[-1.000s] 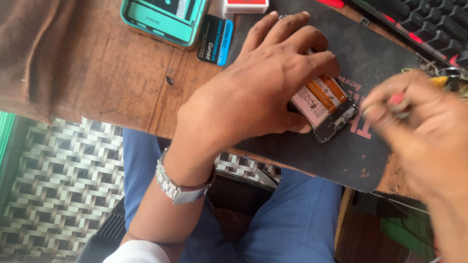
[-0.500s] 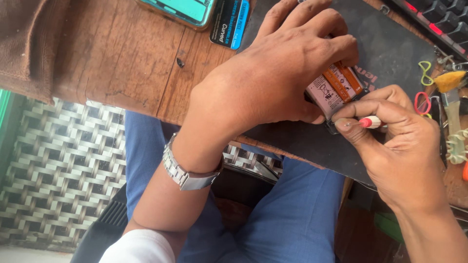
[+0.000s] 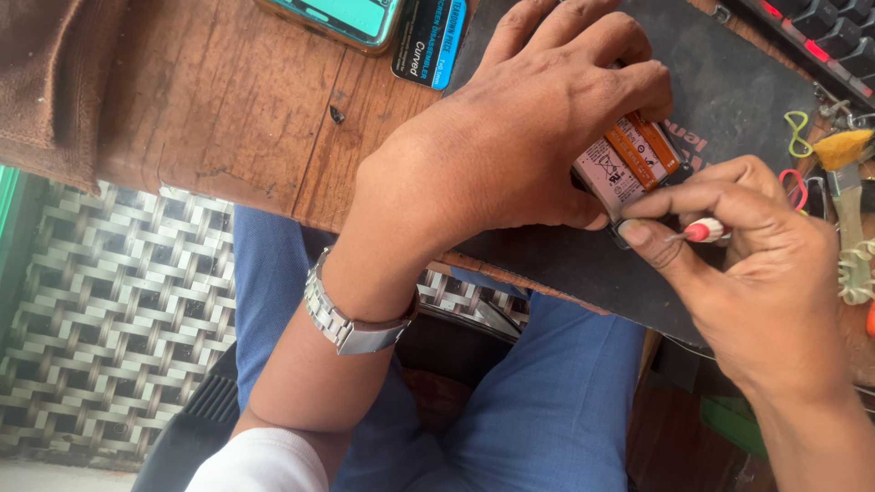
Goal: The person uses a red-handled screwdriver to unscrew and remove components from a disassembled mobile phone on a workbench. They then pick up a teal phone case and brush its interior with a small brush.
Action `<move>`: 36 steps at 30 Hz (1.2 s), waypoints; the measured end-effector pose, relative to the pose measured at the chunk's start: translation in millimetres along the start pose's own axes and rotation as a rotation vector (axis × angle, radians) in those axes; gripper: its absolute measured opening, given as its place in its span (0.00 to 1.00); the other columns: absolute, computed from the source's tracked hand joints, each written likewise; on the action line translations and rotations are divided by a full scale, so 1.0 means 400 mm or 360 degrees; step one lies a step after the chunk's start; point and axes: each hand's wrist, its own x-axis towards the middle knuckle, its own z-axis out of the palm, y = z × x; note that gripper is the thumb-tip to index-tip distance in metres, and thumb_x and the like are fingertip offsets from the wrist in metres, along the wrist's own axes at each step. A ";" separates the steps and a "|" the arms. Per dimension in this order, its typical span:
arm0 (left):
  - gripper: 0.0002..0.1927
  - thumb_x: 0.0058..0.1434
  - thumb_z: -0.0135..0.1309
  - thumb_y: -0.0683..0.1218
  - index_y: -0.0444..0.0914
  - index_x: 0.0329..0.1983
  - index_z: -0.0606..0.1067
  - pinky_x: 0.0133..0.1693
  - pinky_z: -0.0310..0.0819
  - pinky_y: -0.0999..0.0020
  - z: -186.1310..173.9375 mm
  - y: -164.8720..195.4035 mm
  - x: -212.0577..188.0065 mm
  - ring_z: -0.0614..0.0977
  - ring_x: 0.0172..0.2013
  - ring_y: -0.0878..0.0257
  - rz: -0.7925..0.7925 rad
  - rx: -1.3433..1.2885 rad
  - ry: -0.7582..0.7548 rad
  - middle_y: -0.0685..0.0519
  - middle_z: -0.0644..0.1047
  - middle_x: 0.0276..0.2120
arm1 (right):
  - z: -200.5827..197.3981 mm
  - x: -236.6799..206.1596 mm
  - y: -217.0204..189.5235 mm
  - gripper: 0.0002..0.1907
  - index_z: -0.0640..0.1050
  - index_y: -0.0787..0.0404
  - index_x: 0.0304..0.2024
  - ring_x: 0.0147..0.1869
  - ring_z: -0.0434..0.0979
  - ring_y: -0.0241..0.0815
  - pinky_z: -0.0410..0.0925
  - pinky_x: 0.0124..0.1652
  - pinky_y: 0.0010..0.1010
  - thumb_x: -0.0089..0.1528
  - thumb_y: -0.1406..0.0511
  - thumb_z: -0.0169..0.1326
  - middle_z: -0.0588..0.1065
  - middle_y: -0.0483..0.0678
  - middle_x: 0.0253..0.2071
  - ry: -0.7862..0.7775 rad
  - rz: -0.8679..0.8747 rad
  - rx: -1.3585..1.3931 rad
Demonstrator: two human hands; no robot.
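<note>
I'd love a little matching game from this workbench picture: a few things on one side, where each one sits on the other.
Things:
1. wristwatch
2. small red-handled tool
3. teal phone
4. opened phone with orange battery

Places:
A. at the top edge of the wooden table
B. under the left hand, on the black mat
C. on the left wrist
D. pinched in the right hand

Pairs: 1-C, 2-D, 3-A, 4-B
</note>
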 end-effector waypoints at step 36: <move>0.38 0.40 0.75 0.52 0.44 0.55 0.73 0.65 0.56 0.49 0.007 0.003 -0.005 0.68 0.62 0.51 -0.0048 0.0029 -0.0023 0.52 0.71 0.55 | -0.039 0.038 0.003 0.10 0.80 0.67 0.39 0.32 0.72 0.28 0.75 0.39 0.20 0.55 0.75 0.66 0.72 0.44 0.30 -0.0090 0.0379 0.0038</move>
